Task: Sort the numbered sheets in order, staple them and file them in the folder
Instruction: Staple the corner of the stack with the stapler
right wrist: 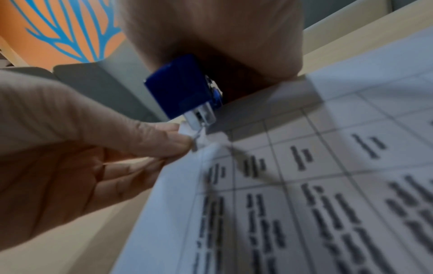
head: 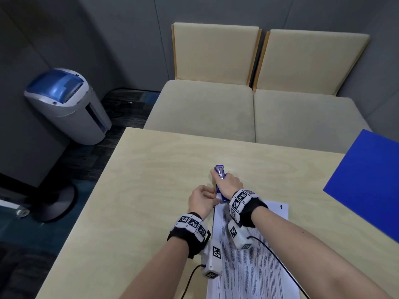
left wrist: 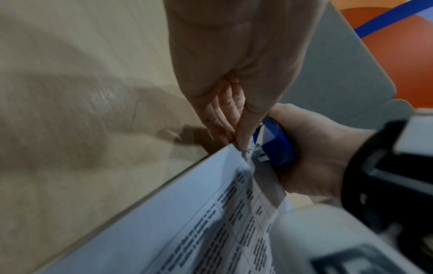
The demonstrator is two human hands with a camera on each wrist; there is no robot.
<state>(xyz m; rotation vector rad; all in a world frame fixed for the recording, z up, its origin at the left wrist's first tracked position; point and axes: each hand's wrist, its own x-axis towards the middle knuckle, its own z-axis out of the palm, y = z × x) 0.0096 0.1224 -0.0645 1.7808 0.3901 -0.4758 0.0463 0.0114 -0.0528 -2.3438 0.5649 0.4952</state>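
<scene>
Your right hand (head: 228, 184) is wrapped around the blue stapler (head: 220, 184), fingers curled over its top, and its mouth sits at the far left corner of the sheets (head: 248, 262). The right wrist view shows the stapler (right wrist: 180, 87) tilted down with its metal tip just touching the raised corner of the paper (right wrist: 293, 185). Your left hand (head: 201, 200) pinches that same corner between thumb and fingertips (left wrist: 242, 142), lifting it slightly off the table (head: 151, 180); the other fingers are loosely curled beneath. In the left wrist view the stapler (left wrist: 276, 144) is right beside your thumb, with the right hand (left wrist: 311, 148) gripping it from behind.

The sheets lie flat on the table in front of you, printed side up, with the number 1 (head: 281, 206) at the far right corner of the top page. Whether the pages below are in order cannot be told. The blue folder (head: 367, 180) lies at the right edge of the table, well apart from the sheets.

Beyond the table are 2 beige chairs (head: 259, 93), and a grey and blue shredder (head: 67, 104) stands on the floor to the left.
</scene>
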